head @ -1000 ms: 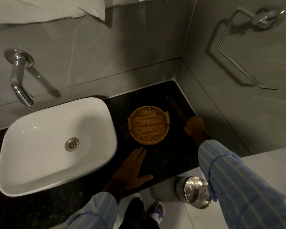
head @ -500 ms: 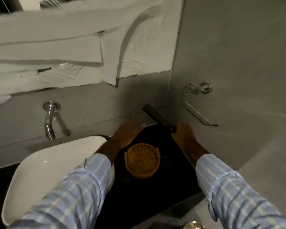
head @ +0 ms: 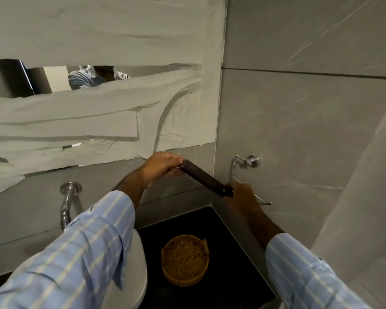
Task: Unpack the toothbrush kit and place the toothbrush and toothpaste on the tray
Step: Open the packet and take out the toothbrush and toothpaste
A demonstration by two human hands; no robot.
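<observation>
One head-worn camera looks forward and down over the arms, close to the corner countertop [head: 227,275].

open countertop [head: 227,259] around basket tray [head: 185,259], side wall [head: 299,152] close right

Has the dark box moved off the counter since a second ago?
Yes. The box is lifted off the counter, now held by both hands above the tray.

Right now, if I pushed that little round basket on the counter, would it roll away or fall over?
Probably neither. The woven basket tray sits flat on the dark counter and looks low and wide, so it would likely slide rather than tip. It appears empty and thin-walled, so it is probably light and would move easily. The weave looks fairly stiff.
</observation>
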